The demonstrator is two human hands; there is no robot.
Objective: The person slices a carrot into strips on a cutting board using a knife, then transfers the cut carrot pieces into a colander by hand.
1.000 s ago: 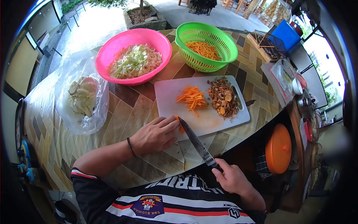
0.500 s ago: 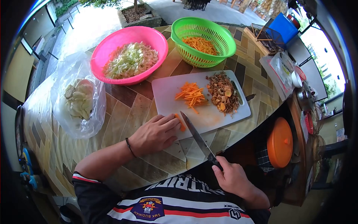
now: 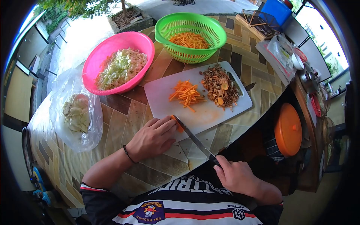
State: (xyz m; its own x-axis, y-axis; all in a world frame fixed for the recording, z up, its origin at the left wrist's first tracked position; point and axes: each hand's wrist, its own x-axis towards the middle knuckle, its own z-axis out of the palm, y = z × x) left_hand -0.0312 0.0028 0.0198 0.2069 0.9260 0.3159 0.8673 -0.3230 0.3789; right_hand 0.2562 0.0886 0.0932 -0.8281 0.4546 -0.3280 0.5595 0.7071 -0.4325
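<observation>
White cutting board (image 3: 160, 94): carrot strips (image 3: 186, 94) and brown-orange scraps (image 3: 220, 89) heaped apart, presumably to avoid mixing. Carrot piece (image 3: 179, 128): at the board's near edge, apparently pinned for steady slicing. Left hand (image 3: 152, 138): fingers bunched together, holding the carrot piece. Right hand (image 3: 236, 175): wrapped round the kitchen knife's (image 3: 195, 140) handle, blade beside the carrot piece.

The left forearm (image 3: 107, 167) slants forward, the left hand (image 3: 153, 138) palm down with fingers (image 3: 165, 126) bent and bunched. Farther back, the right hand (image 3: 237, 175) curls into a closed grip, thumb (image 3: 219, 172) angled forward.
</observation>
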